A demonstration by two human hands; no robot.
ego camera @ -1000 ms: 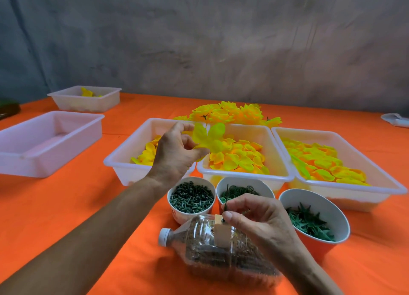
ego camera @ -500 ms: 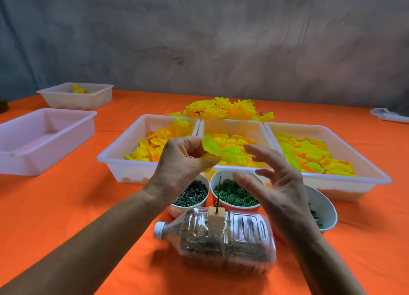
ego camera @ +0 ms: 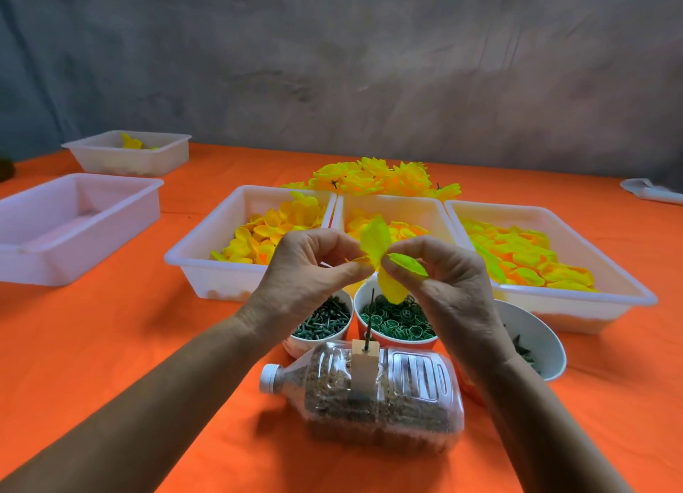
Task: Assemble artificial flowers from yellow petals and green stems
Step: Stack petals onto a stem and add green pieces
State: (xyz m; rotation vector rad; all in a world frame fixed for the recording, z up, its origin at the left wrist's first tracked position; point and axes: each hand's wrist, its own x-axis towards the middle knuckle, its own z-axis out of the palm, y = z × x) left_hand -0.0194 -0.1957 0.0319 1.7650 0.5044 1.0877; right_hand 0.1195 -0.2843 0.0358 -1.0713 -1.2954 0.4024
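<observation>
A yellow-green petal piece (ego camera: 384, 261) hangs in the air between both hands. My left hand (ego camera: 303, 276) pinches its left side; my right hand (ego camera: 449, 282) pinches its right lobes. Below them a thin dark stem pin (ego camera: 369, 320) stands upright in a small wooden block (ego camera: 364, 367) taped to a clear plastic bottle (ego camera: 373, 396) lying on its side. Three white trays hold yellow and orange petals: left (ego camera: 207, 248), middle (ego camera: 436, 211), right (ego camera: 606, 267). Finished yellow flowers (ego camera: 377, 176) lie behind the trays.
Three cups stand before the trays: green pegs (ego camera: 321, 319), green rings (ego camera: 397, 320), green calyx pieces (ego camera: 536, 341). An empty white tray (ego camera: 70, 226) and a smaller tray (ego camera: 129, 156) with a few yellow pieces sit at the left on the orange cloth.
My right hand rose from beside the stem pin and took hold of the petal piece, which my left hand still pinches. The pin stays upright in the block.
</observation>
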